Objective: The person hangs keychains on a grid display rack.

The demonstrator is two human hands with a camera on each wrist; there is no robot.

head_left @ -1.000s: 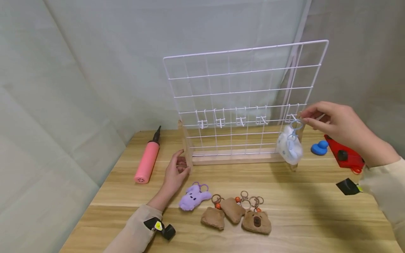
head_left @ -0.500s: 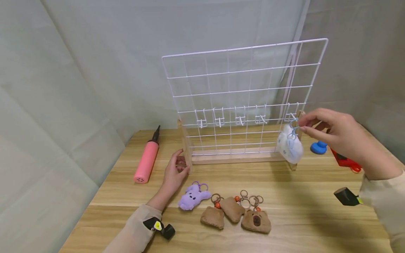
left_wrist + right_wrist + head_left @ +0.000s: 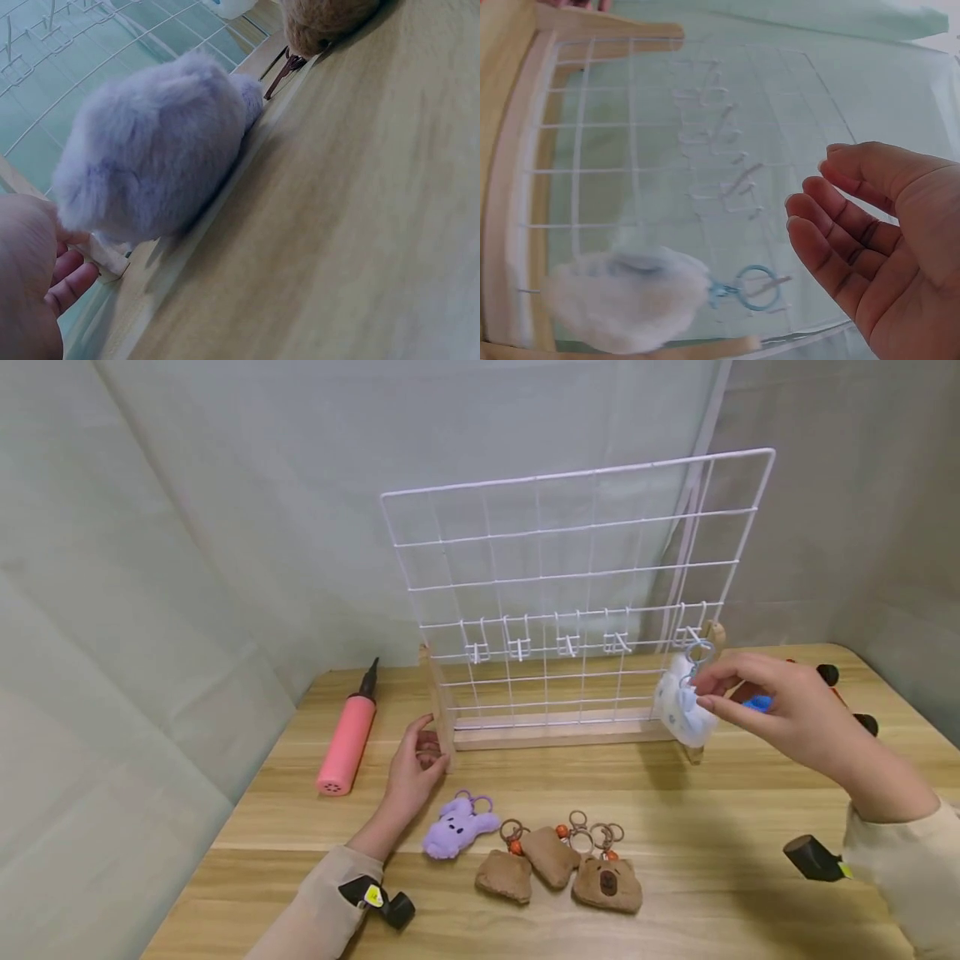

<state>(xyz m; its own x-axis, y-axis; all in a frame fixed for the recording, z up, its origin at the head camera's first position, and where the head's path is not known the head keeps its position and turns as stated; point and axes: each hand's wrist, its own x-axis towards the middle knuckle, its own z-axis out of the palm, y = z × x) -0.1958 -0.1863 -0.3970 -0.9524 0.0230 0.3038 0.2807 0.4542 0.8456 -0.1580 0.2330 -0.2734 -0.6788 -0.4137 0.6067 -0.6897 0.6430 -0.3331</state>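
Note:
A white wire grid rack (image 3: 566, 581) stands in a wooden base (image 3: 562, 737), with a row of several white hooks (image 3: 567, 646). From its rightmost hook hangs a fluffy white-and-blue plush keychain (image 3: 678, 702), its blue ring (image 3: 757, 287) looped over the prong in the right wrist view. My right hand (image 3: 780, 706) is beside the plush; the right wrist view shows its bent, relaxed fingers apart from the ring and holding nothing. At the far left, my left hand (image 3: 414, 768) holds the wooden side foot (image 3: 442, 710) between thumb and fingers. A purple bunny keychain (image 3: 459, 828) lies near that hand.
Several brown plush keychains, one a bear (image 3: 607, 885), lie at the front middle of the table. A pink hand pump (image 3: 348, 743) lies at left. Right of the rack, a blue object (image 3: 759, 702) is partly hidden behind my right hand.
My right hand has let go of the white plush keychain's ring and moved lower. The ring now hangs on the rightmost hook. My left hand has stayed at the wooden foot.

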